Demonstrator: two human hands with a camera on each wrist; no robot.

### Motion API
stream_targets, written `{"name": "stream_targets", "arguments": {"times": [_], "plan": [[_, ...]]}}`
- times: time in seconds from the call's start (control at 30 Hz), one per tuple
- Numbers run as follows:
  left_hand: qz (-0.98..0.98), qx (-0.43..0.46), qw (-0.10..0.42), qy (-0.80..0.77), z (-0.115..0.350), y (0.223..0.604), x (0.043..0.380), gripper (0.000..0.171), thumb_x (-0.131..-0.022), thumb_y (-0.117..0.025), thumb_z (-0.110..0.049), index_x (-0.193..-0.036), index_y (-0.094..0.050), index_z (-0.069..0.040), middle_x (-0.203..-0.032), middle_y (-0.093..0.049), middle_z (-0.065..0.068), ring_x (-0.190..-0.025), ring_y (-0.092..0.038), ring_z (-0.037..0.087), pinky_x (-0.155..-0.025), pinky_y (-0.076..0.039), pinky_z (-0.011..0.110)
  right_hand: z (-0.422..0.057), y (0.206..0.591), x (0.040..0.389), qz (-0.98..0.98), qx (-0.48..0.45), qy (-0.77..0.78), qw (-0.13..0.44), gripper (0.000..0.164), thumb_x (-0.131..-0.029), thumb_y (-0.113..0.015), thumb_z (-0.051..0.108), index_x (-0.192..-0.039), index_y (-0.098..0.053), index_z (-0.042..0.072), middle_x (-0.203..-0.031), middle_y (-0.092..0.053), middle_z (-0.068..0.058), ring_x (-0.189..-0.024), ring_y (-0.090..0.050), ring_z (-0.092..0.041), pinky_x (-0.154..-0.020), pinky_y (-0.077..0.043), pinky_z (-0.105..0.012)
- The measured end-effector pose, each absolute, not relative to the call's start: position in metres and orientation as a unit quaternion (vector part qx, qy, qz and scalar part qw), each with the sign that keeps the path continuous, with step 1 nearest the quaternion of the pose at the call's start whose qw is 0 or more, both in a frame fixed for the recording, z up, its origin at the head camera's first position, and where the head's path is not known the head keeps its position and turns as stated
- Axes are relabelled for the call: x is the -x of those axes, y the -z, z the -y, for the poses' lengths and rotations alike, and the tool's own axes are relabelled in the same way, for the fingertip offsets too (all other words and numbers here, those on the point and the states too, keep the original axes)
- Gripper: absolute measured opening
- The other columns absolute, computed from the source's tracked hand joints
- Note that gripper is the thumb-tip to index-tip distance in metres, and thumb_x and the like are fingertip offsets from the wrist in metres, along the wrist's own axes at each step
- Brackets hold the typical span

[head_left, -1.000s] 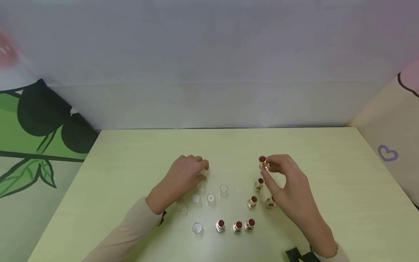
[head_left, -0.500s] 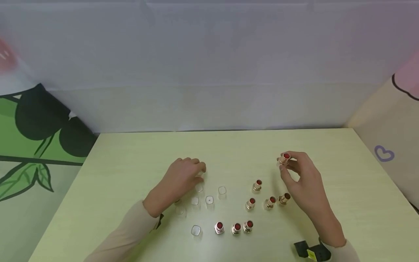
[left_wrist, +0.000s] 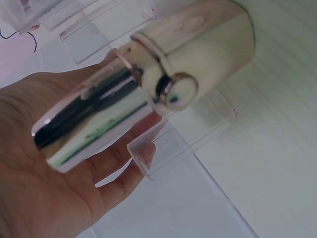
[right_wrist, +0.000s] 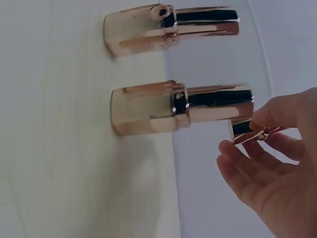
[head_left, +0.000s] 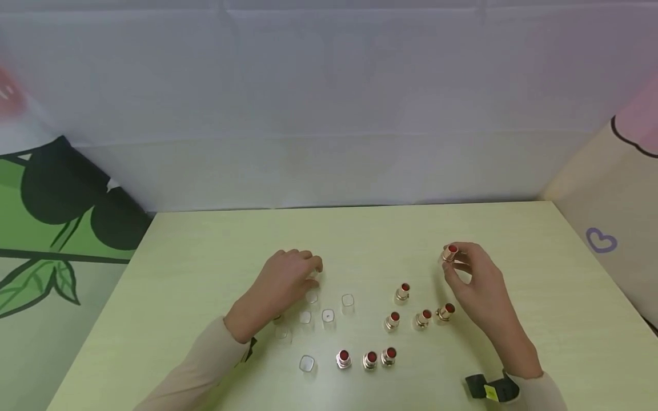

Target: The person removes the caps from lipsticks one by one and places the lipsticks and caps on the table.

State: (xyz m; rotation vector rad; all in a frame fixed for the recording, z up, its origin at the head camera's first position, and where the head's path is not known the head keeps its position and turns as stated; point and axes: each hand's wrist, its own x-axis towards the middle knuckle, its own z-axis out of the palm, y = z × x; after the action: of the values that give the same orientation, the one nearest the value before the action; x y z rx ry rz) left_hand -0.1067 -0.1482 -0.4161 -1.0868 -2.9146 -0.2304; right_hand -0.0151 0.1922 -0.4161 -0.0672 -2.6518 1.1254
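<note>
In the head view my right hand point(head_left: 480, 285) pinches a gold lipstick point(head_left: 449, 253) with a red top between thumb and fingers, at the right of the table. The right wrist view shows the same lipstick point(right_wrist: 243, 130), partly covered by the fingers. My left hand point(head_left: 283, 282) is at the left-middle, thumb and fingers curled at a clear cap point(left_wrist: 185, 139). Fingertips show through its wall in the left wrist view. A gold lipstick point(left_wrist: 148, 84) stands close by that wrist; in the head view the wrist mostly hides it.
Several lipsticks point(head_left: 392, 321) stand upright on the pale table point(head_left: 231, 234), between and in front of the hands. Several clear caps point(head_left: 328, 317) stand near the left hand, with one cap point(head_left: 307, 363) nearer the front edge. A pale wall point(head_left: 329, 171) rises behind the table.
My right hand has carried its lipstick to the right, away from the standing ones, and then nearly stopped. The left hand has hardly moved. The head view has shifted slightly.
</note>
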Motion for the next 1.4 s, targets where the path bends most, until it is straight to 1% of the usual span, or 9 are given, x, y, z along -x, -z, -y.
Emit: {"name": "stream_targets", "arguments": {"times": [0.17, 0.3, 0.5, 0.73, 0.9, 1.07, 1.17, 1.27, 1.4], "plan": [[0.934, 0.348, 0.016, 0.077, 0.149, 0.417, 0.107, 0.023, -0.083, -0.089, -0.020, -0.101, -0.076, -0.016, -0.093, -0.076, -0.001, -0.082, -0.069, 0.022, -0.066, -0.050, 0.033, -0.196, 0.424, 0.018, 0.919, 0.027, -0.382, 0.099, 0.026, -0.101, -0.063, 0.003, -0.126, -0.059, 0.001, -0.128, -0.064, -0.018, -0.119, -0.066, -0.042, -0.100, -0.057, -0.056], [0.933, 0.349, 0.019, 0.087, 0.150, 0.418, 0.107, 0.022, -0.082, -0.089, -0.019, -0.100, -0.076, -0.016, -0.093, -0.076, -0.002, -0.081, -0.069, 0.021, -0.066, -0.049, 0.032, -0.199, 0.432, 0.021, 0.925, 0.028, -0.373, 0.070, 0.024, -0.100, -0.064, 0.004, -0.124, -0.059, 0.001, -0.133, -0.062, -0.022, -0.122, -0.063, -0.046, -0.102, -0.054, -0.062], [0.934, 0.346, 0.012, 0.084, 0.150, 0.418, 0.107, 0.023, -0.083, -0.089, -0.020, -0.102, -0.076, -0.017, -0.095, -0.077, -0.002, -0.082, -0.069, 0.019, -0.068, -0.050, 0.032, -0.203, 0.440, 0.022, 0.929, 0.017, -0.367, 0.047, 0.017, -0.099, -0.065, 0.002, -0.114, -0.060, 0.003, -0.129, -0.065, -0.021, -0.125, -0.061, -0.043, -0.107, -0.049, -0.063], [0.938, 0.338, 0.009, 0.081, 0.151, 0.417, 0.105, 0.023, -0.083, -0.089, -0.020, -0.102, -0.076, -0.017, -0.096, -0.077, -0.002, -0.083, -0.070, 0.019, -0.069, -0.051, 0.032, -0.204, 0.446, 0.027, 0.936, 0.020, -0.352, 0.012, 0.023, -0.098, -0.068, 0.006, -0.119, -0.061, 0.003, -0.123, -0.068, -0.020, -0.120, -0.063, -0.043, -0.102, -0.051, -0.065], [0.940, 0.333, 0.007, 0.076, 0.153, 0.417, 0.105, 0.023, -0.083, -0.089, -0.020, -0.102, -0.077, -0.017, -0.097, -0.077, -0.002, -0.083, -0.069, 0.020, -0.069, -0.051, 0.032, -0.206, 0.450, 0.032, 0.937, 0.004, -0.348, 0.011, 0.024, -0.095, -0.071, 0.004, -0.118, -0.062, 0.003, -0.116, -0.071, -0.018, -0.115, -0.066, -0.039, -0.100, -0.053, -0.061], [0.942, 0.327, 0.002, 0.078, 0.153, 0.417, 0.106, 0.024, -0.084, -0.089, -0.020, -0.104, -0.076, -0.016, -0.097, -0.077, -0.002, -0.084, -0.069, 0.020, -0.070, -0.052, 0.034, -0.208, 0.451, 0.035, 0.937, -0.009, -0.348, 0.010, 0.025, -0.095, -0.071, 0.004, -0.118, -0.062, 0.002, -0.116, -0.071, -0.018, -0.114, -0.067, -0.040, -0.100, -0.053, -0.062], [0.942, 0.325, 0.002, 0.086, 0.151, 0.418, 0.106, 0.025, -0.084, -0.089, -0.020, -0.105, -0.076, -0.016, -0.098, -0.077, -0.001, -0.084, -0.068, 0.021, -0.070, -0.052, 0.035, -0.212, 0.451, 0.036, 0.938, -0.008, -0.347, 0.000, 0.029, -0.095, -0.071, 0.004, -0.122, -0.061, 0.002, -0.118, -0.071, -0.020, -0.117, -0.065, -0.042, -0.103, -0.052, -0.064], [0.941, 0.327, 0.004, 0.088, 0.148, 0.417, 0.106, 0.027, -0.084, -0.088, -0.021, -0.107, -0.076, -0.016, -0.099, -0.076, -0.002, -0.085, -0.067, 0.021, -0.072, -0.053, 0.036, -0.216, 0.451, 0.035, 0.940, -0.003, -0.341, -0.014, 0.038, -0.095, -0.071, 0.006, -0.130, -0.057, 0.000, -0.122, -0.069, -0.023, -0.120, -0.063, -0.046, -0.104, -0.050, -0.065], [0.938, 0.336, 0.001, 0.082, 0.143, 0.410, 0.109, 0.031, -0.086, -0.087, -0.023, -0.113, -0.074, -0.015, -0.104, -0.075, -0.001, -0.091, -0.068, 0.022, -0.076, -0.056, 0.037, -0.226, 0.450, 0.029, 0.944, 0.006, -0.329, -0.026, 0.047, -0.095, -0.069, 0.007, -0.138, -0.051, -0.004, -0.129, -0.066, -0.028, -0.123, -0.060, -0.050, -0.103, -0.050, -0.066]]}}
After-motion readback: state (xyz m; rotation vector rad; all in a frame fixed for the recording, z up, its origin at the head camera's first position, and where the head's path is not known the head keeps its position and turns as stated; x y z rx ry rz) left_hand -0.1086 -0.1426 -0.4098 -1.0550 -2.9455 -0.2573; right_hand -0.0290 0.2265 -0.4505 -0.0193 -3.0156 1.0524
